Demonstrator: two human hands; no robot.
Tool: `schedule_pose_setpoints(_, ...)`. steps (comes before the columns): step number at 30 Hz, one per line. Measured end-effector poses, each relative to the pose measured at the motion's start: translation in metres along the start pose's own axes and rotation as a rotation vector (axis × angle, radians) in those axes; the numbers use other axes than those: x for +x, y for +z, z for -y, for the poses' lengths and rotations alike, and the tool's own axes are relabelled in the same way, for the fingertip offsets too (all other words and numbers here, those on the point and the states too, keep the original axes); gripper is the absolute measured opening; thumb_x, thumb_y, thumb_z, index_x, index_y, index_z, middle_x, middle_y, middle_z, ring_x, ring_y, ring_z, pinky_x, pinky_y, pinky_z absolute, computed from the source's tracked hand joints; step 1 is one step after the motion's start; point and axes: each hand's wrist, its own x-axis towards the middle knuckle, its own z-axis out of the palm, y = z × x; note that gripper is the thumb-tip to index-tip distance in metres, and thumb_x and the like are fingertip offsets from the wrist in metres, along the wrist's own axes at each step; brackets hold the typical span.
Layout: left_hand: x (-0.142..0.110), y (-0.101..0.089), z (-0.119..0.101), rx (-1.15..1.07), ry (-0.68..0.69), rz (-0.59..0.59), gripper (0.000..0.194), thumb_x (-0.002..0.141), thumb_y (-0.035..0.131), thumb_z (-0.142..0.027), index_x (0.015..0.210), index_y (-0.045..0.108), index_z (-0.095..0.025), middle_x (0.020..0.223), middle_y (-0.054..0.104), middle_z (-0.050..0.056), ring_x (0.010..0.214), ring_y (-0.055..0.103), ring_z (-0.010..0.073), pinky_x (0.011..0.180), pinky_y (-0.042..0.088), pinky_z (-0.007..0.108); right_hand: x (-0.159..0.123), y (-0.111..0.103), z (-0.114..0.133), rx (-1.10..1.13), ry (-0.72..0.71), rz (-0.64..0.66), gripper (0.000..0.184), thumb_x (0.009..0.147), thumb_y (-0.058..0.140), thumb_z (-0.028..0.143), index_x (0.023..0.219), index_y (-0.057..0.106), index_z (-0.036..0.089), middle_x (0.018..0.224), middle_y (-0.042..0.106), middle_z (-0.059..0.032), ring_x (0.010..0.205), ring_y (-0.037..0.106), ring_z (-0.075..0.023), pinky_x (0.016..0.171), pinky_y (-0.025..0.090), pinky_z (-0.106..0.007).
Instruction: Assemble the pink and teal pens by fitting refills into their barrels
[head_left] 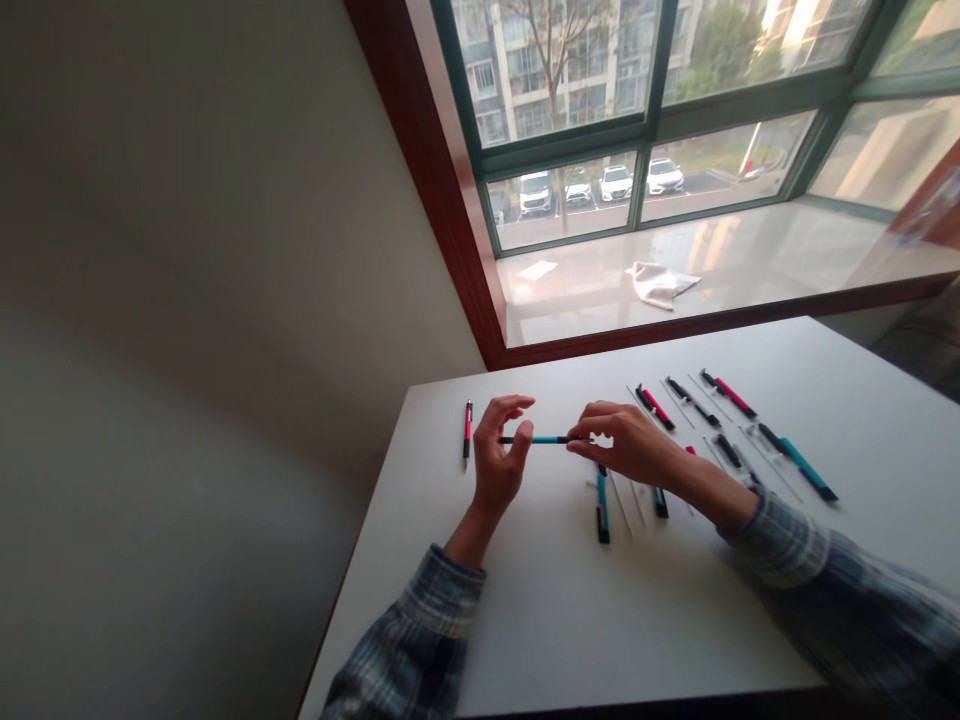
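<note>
A teal and black pen (pixel 549 440) is held level above the table between both hands. My left hand (pixel 496 462) curls around its left end, with the thumb against the barrel and the fingertips lifted. At the other end, the thumb and fingers of my right hand (pixel 634 440) pinch the black part, and a thin tip shows just past them. Under and beside my right hand lie pen parts, among them a teal and black barrel (pixel 603 508) and thin pale refills. Some of these are partly hidden by my right hand and forearm.
A pink and black pen (pixel 467 435) lies near the left edge of the white table (pixel 540 620). Several separated pens, including a red barrel (pixel 735 397) and a teal barrel (pixel 808 468), spread across the right. A crumpled cloth (pixel 661 284) rests on the windowsill behind.
</note>
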Motion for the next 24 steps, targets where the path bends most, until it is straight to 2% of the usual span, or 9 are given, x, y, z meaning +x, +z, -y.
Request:
schedule_pose_setpoints(3,0.004,-0.002,0.005,-0.117,-0.066,-0.068,0.022,0.092,0.057,-0.022,0.108,0.071,-0.021,0.113,0.07,0.008,0.1,0.064,0.0213,0.095,0.053,0.038,-0.001,0.003,0.002,0.024,0.014,0.008,0.02,0.101,0.062,0.031,0.114,0.075,0.023,0.1,0.071,-0.0062,0.073,0.065,-0.0155,0.069,0.051,-0.03)
schedule_pose_setpoints(6,0.007,-0.001,0.013,-0.195,-0.174,-0.194,0.027,0.09,0.061,-0.022,0.115,0.069,-0.021,0.12,0.067,0.009,0.103,0.064,0.02,0.095,0.053,0.036,-0.001,0.007,0.005,0.059,0.069,-0.05,0.019,0.102,0.06,0.03,0.113,0.073,0.021,0.095,0.069,-0.0055,0.071,0.063,-0.0151,0.068,0.05,-0.029)
schedule_pose_setpoints(8,0.007,0.0,0.016,-0.257,-0.287,-0.225,0.034,0.089,0.066,-0.026,0.123,0.065,-0.023,0.125,0.066,0.009,0.103,0.065,0.0189,0.093,0.054,0.035,-0.001,0.011,0.007,0.096,0.121,-0.11,0.017,0.101,0.061,0.031,0.109,0.072,0.02,0.087,0.067,-0.0038,0.069,0.061,-0.0147,0.065,0.049,-0.028)
schedule_pose_setpoints(12,0.006,0.005,0.011,-0.376,-0.413,-0.087,0.047,0.087,0.074,-0.036,0.13,0.061,-0.024,0.113,0.071,0.009,0.094,0.069,0.0187,0.084,0.056,0.034,-0.001,0.017,0.012,0.199,0.193,-0.086,0.015,0.1,0.063,0.032,0.105,0.072,0.021,0.078,0.067,-0.0001,0.063,0.056,-0.0128,0.062,0.046,-0.026)
schedule_pose_setpoints(15,0.005,0.006,0.006,-0.383,-0.438,-0.067,0.055,0.084,0.079,-0.038,0.133,0.06,-0.023,0.1,0.074,0.008,0.088,0.069,0.0188,0.078,0.056,0.032,-0.002,0.02,0.017,0.246,0.207,-0.036,0.017,0.1,0.063,0.032,0.112,0.07,0.023,0.072,0.066,0.0028,0.059,0.054,-0.0118,0.06,0.045,-0.026)
schedule_pose_setpoints(18,0.005,0.004,0.005,-0.387,-0.488,-0.097,0.062,0.082,0.08,-0.039,0.137,0.057,-0.022,0.096,0.076,0.008,0.079,0.068,0.0162,0.072,0.053,0.029,-0.005,0.019,0.021,0.247,0.119,-0.01,0.029,0.097,0.067,0.031,0.125,0.065,0.024,0.076,0.068,0.0023,0.063,0.059,-0.0125,0.064,0.049,-0.026)
schedule_pose_setpoints(21,0.004,0.004,0.008,-0.395,-0.533,-0.088,0.062,0.082,0.081,-0.04,0.135,0.057,-0.02,0.096,0.077,0.01,0.07,0.063,0.0136,0.065,0.049,0.027,-0.007,0.018,0.024,0.256,-0.012,0.053,0.026,0.096,0.069,0.032,0.121,0.069,0.026,0.092,0.073,-0.0018,0.075,0.067,-0.0138,0.072,0.054,-0.026)
schedule_pose_setpoints(24,0.002,0.005,0.014,-0.38,-0.549,-0.017,0.058,0.083,0.08,-0.044,0.131,0.06,-0.019,0.102,0.077,0.012,0.067,0.06,0.0126,0.06,0.047,0.026,-0.008,0.016,0.027,0.27,-0.063,0.098,0.024,0.096,0.069,0.033,0.119,0.072,0.027,0.094,0.075,-0.0021,0.079,0.07,-0.0145,0.077,0.056,-0.027)
